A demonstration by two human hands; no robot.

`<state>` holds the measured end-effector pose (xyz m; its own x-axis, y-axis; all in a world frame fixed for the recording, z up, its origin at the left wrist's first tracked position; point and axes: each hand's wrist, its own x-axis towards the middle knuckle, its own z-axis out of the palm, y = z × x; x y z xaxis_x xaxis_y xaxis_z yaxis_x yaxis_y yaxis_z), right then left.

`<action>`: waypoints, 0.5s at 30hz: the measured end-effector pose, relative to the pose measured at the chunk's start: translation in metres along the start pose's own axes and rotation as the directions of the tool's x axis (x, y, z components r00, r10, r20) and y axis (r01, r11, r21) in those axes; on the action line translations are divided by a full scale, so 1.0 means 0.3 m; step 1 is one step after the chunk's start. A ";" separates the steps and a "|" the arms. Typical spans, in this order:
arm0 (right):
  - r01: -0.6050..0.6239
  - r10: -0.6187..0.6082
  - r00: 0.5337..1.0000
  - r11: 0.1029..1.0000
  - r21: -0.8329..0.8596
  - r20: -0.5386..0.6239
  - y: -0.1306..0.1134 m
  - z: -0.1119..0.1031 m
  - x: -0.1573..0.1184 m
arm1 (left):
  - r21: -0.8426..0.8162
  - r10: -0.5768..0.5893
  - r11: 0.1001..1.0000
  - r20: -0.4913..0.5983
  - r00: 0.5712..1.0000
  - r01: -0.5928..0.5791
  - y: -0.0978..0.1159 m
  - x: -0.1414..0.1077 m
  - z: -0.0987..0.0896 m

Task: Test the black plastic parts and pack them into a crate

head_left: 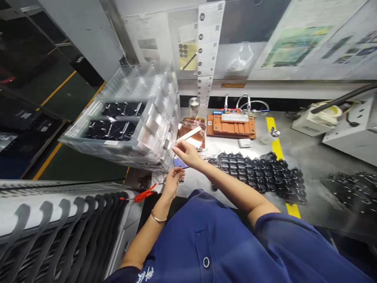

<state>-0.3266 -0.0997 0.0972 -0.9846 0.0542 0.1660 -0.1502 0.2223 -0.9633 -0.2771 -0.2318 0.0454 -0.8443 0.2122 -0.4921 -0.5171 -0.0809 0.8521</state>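
Blue flat item (180,163) is seen btwn both grips: R grip (191,155) at approx. 1–2 o'clock, L grip (173,181) at 7. Pale strip (190,134), beyond R fingertips, is angled 2-to-8 o'clock. Fingers are curled narrow; whether anything's held can't be told.

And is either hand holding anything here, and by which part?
Cannot be told: the right hand and left hand both have curled fingers, but no held thing shows clearly.

Green floor (66,98) with yellow lines; grey metal worktop (315,145); paper-hung wall (226,35).
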 end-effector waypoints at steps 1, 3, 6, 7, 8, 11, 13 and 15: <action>-0.039 0.040 0.999 0.999 -0.031 0.024 0.050 -0.052 -0.059 | 0.161 0.015 0.987 0.012 1.000 -0.017 -0.037 0.052 0.041; -0.134 0.136 0.991 0.984 -0.116 0.013 0.156 -0.176 -0.197 | 0.455 0.064 0.887 0.047 0.997 -0.078 -0.099 0.154 0.127; -0.250 0.239 0.968 0.954 -0.165 -0.081 0.288 -0.392 -0.421 | 0.742 0.160 0.631 0.161 0.974 -0.226 -0.158 0.277 0.253; -0.283 0.268 0.955 0.951 -0.123 -0.125 0.316 -0.465 -0.491 | 0.797 0.181 0.527 0.232 0.956 -0.293 -0.172 0.307 0.294; -0.310 0.294 0.938 0.948 -0.065 -0.182 0.337 -0.534 -0.555 | 0.836 0.183 0.416 0.309 0.933 -0.358 -0.185 0.334 0.334; -0.361 0.352 0.897 0.933 0.019 -0.266 0.366 -0.705 -0.704 | 0.887 0.079 0.110 0.443 0.893 -0.449 -0.227 0.400 0.444; -0.454 0.451 0.831 0.888 0.071 -0.327 0.375 -0.784 -0.765 | 0.906 0.008 0.012 0.424 0.906 -0.424 -0.255 0.438 0.497; -0.596 0.601 0.706 0.790 0.144 -0.374 0.389 -0.840 -0.799 | 0.921 -0.014 -0.008 0.389 0.921 -0.390 -0.274 0.465 0.527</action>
<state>-0.0857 0.1586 -0.0019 -0.7525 0.5358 -0.3830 0.4555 0.0034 -0.8902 -0.3301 -0.0416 -0.0652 -0.7152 0.5759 -0.3961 0.4629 0.8149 0.3489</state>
